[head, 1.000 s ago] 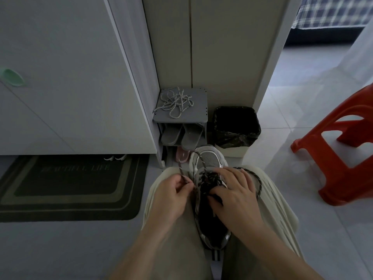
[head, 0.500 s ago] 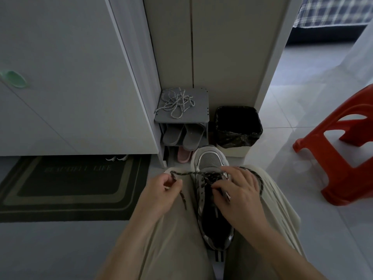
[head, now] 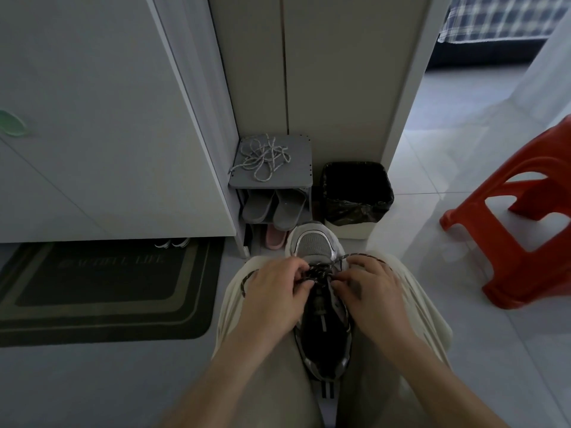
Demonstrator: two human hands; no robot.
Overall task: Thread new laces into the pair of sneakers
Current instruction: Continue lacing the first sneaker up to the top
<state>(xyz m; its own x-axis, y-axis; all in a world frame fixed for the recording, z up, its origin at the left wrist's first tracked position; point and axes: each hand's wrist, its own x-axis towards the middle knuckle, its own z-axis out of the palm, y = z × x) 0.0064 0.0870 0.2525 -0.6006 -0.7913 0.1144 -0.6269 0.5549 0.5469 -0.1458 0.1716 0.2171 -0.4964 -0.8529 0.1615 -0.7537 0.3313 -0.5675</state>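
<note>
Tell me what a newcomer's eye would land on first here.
First, the grey sneaker held between the person's thighs at bottom centre, with the left hand and right hand both pinching its dark lace over the eyelets. Next, the bright red stool at the right edge. Then the tangle of pale laces lying on top of the small grey shoe rack straight ahead.

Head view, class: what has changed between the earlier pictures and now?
The left hand, pinching the dark lace, moved right, back to the eyelets of the sneaker; the right hand slid to its right side. Unchanged: sneaker on the lap, pale laces on the rack.
</note>
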